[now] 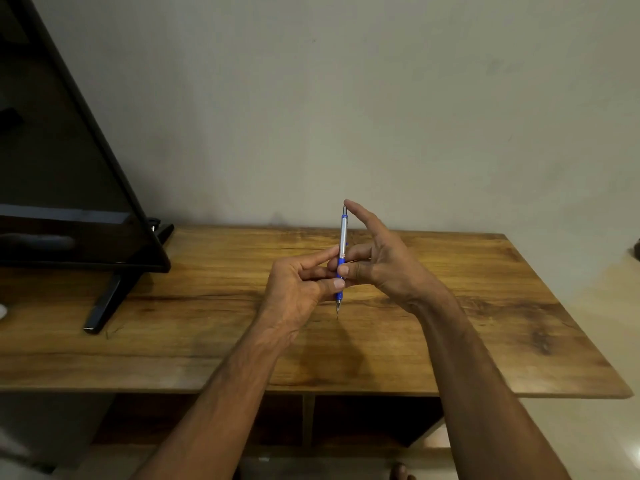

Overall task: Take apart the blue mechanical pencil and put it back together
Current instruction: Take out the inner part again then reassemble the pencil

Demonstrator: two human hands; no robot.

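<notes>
Holding the blue mechanical pencil [342, 258] nearly upright at the centre of the frame, we kept it above the wooden table [207, 323] with its metal tip pointing down and its silver upper barrel rising toward the wall. Our left hand [298, 289] came in from the lower left and was closed around the blue grip section, thumb and forefinger pinching it from the left side while the other fingers curled into the palm. Our right hand [381, 265] came in from the lower right and was partly open: its forefinger stretched up so that the fingertip touched the cap end at the top of the pencil, and its thumb and middle fingers pressed the barrel and grip from the right. The pencil looked whole, with tip, grip, barrel and cap all in line; the tip hung just above the table surface, and we could not tell whether it touched. A soft shadow of our hands lay on the wood below centre. At the upper left of the frame stood a dark television [69, 168], its black foot [107, 303] resting on the table well apart from our hands.
</notes>
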